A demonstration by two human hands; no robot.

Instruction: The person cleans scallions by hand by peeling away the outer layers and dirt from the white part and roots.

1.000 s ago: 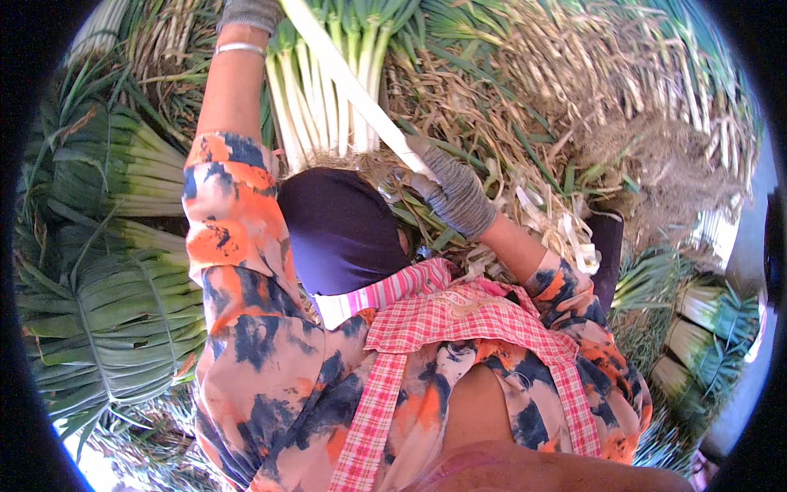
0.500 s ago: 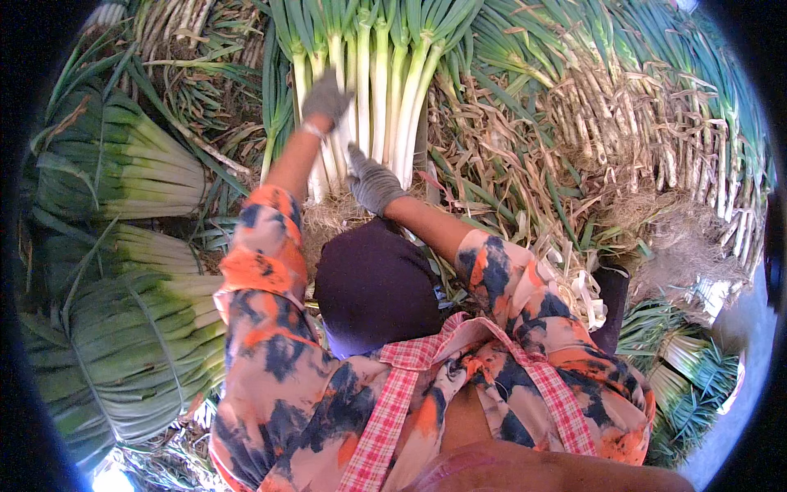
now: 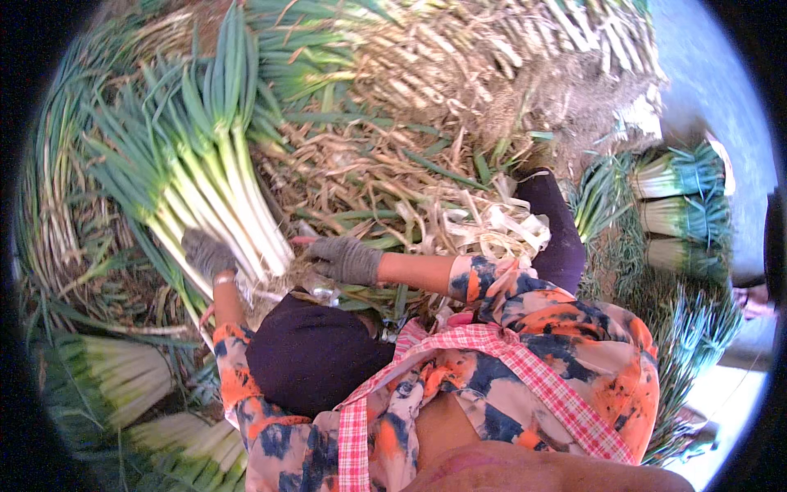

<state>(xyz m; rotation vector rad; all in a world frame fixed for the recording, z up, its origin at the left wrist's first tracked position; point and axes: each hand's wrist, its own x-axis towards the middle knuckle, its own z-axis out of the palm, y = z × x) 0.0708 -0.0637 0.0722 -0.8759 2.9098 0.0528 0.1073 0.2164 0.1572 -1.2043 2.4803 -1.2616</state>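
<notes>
A fanned bunch of long green onions (image 3: 234, 184) lies in front of me, white stems toward me and green leaves pointing away. My left hand (image 3: 210, 254), in a grey knitted glove, rests on the lower white stems at the bunch's left side, fingers stretched along them. My right hand (image 3: 348, 261), also gloved in grey, is just right of the root ends, its fingers bent close together. A small pinkish-red piece shows beside its fingertips. What those fingers hold, if anything, cannot be made out.
Dry peeled leaves (image 3: 361, 180) and pale peelings (image 3: 492, 225) litter the ground. Rows of untrimmed onions (image 3: 459, 49) lie beyond. Bundled onions (image 3: 131, 377) sit at lower left, more bundles (image 3: 684, 213) at right. My dark-clothed knees (image 3: 316, 353) are close by. Another person's hand (image 3: 756, 301) shows at the right edge.
The view has swung right, so the bunch now sits further left and slanted. My left hand has shifted down to the lower stems. My right hand has moved off the stems to their right.
</notes>
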